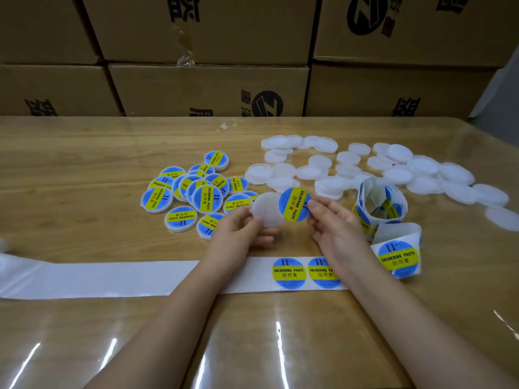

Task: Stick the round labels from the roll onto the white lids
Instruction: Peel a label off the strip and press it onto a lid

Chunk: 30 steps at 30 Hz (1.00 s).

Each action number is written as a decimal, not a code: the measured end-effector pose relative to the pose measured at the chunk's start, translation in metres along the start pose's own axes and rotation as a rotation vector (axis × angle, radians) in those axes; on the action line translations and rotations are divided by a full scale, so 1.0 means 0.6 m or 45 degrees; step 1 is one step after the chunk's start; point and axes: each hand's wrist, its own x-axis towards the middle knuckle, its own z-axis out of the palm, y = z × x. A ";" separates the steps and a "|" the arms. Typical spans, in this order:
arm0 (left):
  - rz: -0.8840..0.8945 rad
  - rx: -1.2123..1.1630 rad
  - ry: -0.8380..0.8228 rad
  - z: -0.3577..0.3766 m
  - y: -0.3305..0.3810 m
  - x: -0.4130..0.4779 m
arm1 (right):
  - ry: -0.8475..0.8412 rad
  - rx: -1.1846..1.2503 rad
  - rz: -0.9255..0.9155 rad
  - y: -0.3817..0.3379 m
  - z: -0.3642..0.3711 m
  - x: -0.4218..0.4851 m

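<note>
Label-to-lid step. Pinching one bare white lid in the left hand, raised just above the desk. Pinching a peeled round label by its edge in the right hand, overlapping the lid's right rim in view. Next, probably: centring label on lid face, pressing flat, avoiding creases. Thin glossy sticker, blue and yellow; matte translucent plastic disc. Loose roll just right of the hands, emptied backing strip across the desk, labelled lids left, bare lids behind.
</note>
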 end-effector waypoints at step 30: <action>0.024 -0.032 -0.303 -0.006 -0.003 0.002 | 0.105 -0.709 -0.148 0.013 0.001 -0.003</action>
